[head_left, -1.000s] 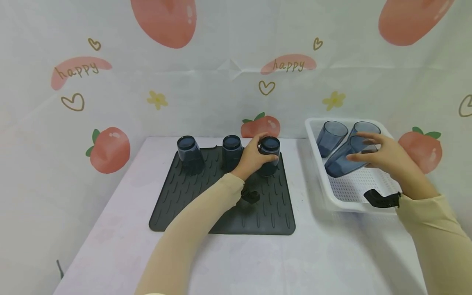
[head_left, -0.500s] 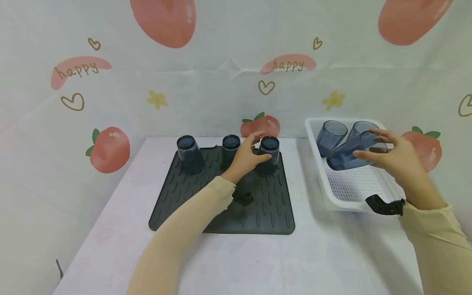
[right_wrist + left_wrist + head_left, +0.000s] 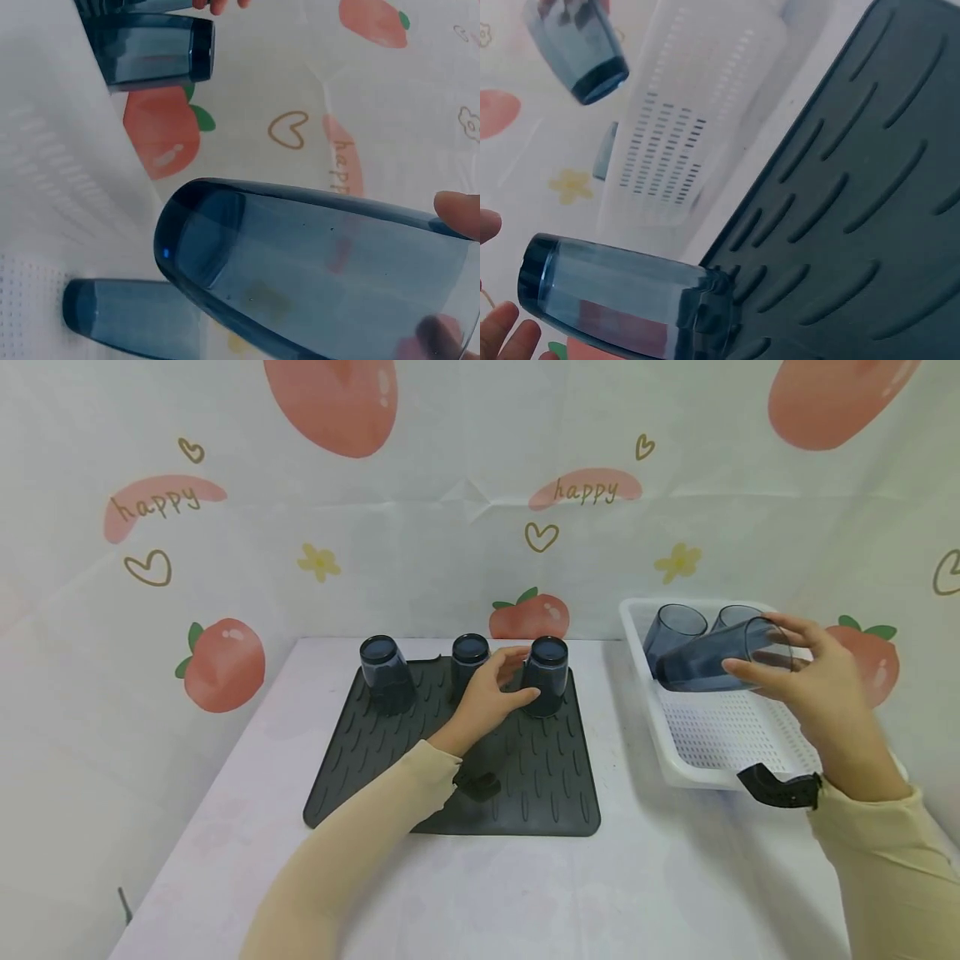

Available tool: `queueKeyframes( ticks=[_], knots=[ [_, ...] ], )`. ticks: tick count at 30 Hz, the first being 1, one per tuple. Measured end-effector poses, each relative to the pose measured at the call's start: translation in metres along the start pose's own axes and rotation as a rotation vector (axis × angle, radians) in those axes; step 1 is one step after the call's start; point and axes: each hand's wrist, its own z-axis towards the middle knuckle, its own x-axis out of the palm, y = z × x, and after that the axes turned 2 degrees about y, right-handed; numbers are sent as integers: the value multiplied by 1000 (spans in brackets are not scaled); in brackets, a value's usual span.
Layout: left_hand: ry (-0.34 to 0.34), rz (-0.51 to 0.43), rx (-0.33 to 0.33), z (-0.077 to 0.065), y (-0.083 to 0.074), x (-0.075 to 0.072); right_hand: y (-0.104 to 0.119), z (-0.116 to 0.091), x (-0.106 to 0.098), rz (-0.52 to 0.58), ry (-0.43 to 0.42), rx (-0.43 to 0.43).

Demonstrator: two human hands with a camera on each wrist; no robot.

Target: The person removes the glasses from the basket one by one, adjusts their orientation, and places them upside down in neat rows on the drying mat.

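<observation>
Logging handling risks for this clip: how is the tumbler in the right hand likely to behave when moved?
The tumbler is probably stiff, since its rim looks round and undented in the right hand. Its smooth, glossy side could be slippery. Laid down, its rounded body may roll.

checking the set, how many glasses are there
6: three glasses on the mat, two glasses in the basket, one glass in the right hand; others may be hidden

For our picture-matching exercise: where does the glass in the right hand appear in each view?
Head: the held glass is right of centre, tilted.
Left wrist: the held glass is at upper left.
Right wrist: the held glass is large, centre to lower right.
Shared landmark: the white basket.
</observation>
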Motion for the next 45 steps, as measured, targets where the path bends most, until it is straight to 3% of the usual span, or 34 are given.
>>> queueKeyframes(
  ticks=[5,11,19,25,28,39,45],
  knots=[
    [17,-15,19,-10,3,-2,4,-5,8,141,-15,-25],
    [16,-53,39,-19,6,-6,4,-10,22,364,31,-72],
    [30,-59,37,-31,1,-12,-1,-13,43,348,87,-140],
    [28,-48,33,-41,-2,-15,0,-19,59,123,74,-189],
    [29,-40,22,-46,-3,-15,-1,-22,67,73,74,-211],
    [62,-55,32,-59,-3,-12,-3,-33,91,138,142,-218],
    [82,-78,31,-63,-6,-9,-2,-41,102,226,194,-198]
  ],
)
